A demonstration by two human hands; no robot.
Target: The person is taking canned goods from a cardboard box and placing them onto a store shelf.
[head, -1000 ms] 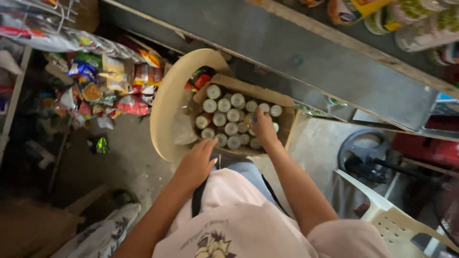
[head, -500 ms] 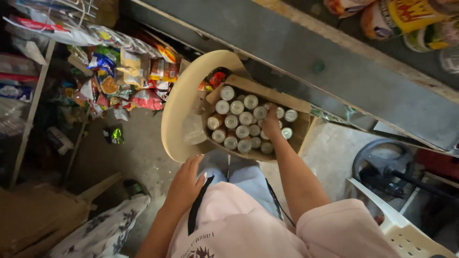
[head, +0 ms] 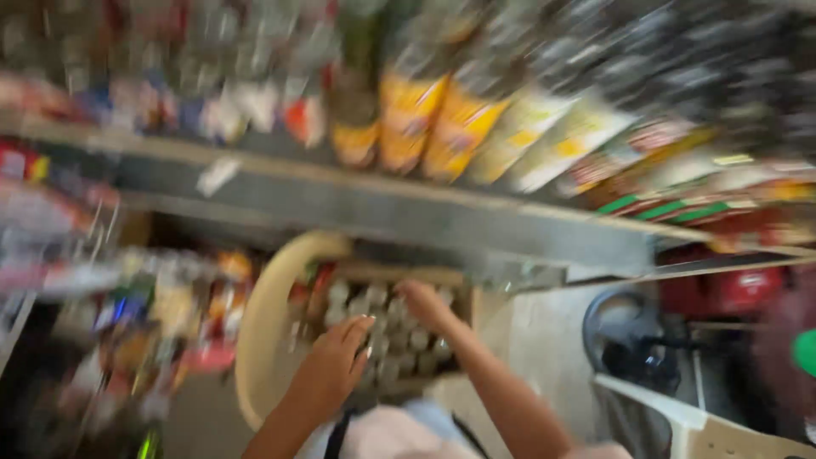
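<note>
Shelf [head: 382, 208]: long grey ledge across the upper view, stocked with yellow and orange packets [head: 442, 127]; everything on it is blurred.

Plastic chair [head: 688, 421]: pale, lower right, beside a dark fan-like object [head: 633, 340] on the floor.

Basin [head: 263, 331]: cream, round, standing on edge just left of the box, touching or nearly touching it.

Cardboard box [head: 476, 302]: open-topped, low in the centre, below the shelf. Judged stiff enough at the walls to be gripped, but probably heavy when full; support from beneath would suit it.

Cans [head: 387, 340]: small, round, silver-topped, packed upright in rows inside the box. Judged rigid, smooth, dense for their size; each is best taken by the rim or around the side from above.

Left hand [head: 336, 365]: over the near left part of the box, fingers extended and loosely spread, resting on or just above the can tops; contact cannot be told through the blur.

Right hand [head: 425, 302]: reaching to the far rows, fingers curled down among the cans; whether it grips one cannot be told.
</note>
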